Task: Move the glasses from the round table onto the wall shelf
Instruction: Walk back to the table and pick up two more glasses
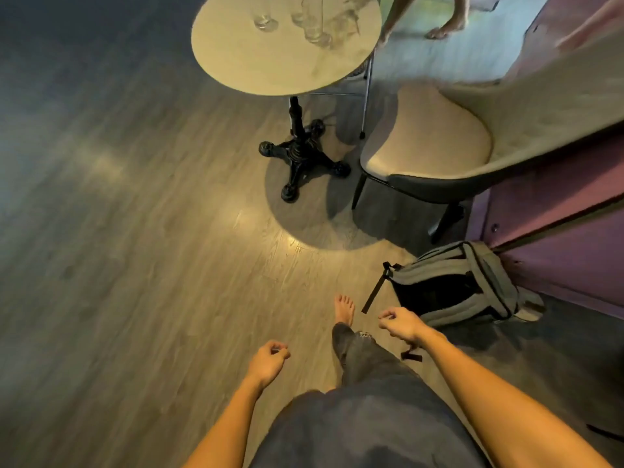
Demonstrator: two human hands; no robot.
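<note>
The round table [270,62] stands at the top of the view on a black cast-iron foot. Several clear glasses stand on its far half: one glass [265,20] apart at the left, and a cluster of glasses [317,32] near the middle, blurred. My left hand [268,361] hangs low over the floor with loosely curled fingers and holds nothing. My right hand [400,324] hangs the same way, loosely curled, above the floor beside a backpack. Both hands are far from the table. No wall shelf is in view.
A beige upholstered chair [435,143] stands right of the table. A grey backpack [456,285] lies on the wood floor against the purple wall [557,231]. My bare foot [344,309] steps forward. Another person's bare feet [445,27] stand beyond the table.
</note>
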